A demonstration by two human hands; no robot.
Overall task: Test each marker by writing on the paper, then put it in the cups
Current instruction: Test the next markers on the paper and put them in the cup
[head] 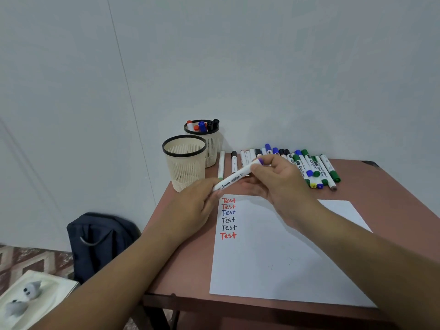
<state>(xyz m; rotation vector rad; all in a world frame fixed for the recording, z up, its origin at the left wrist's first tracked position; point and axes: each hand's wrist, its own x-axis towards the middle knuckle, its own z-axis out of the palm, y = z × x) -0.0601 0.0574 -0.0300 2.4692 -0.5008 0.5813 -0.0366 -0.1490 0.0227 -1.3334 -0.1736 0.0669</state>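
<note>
- Paper (285, 253) is lying nearest on the reddish table (190, 258), carrying six handwritten "Test" lines in red, blue and black.
- Above its far edge, both hands are holding one white marker (234, 178) tilted: the left hand (197, 208) is gripping the lower end, the right hand (278, 179) is pinching the purple-tipped upper end.
- Behind the left hand, a mesh cup (184, 163) is standing, with a second cup (204, 139) holding markers just behind it.
- Farther right, a row of markers (307, 165) is lying by the wall, partly hidden behind the right hand.
</note>
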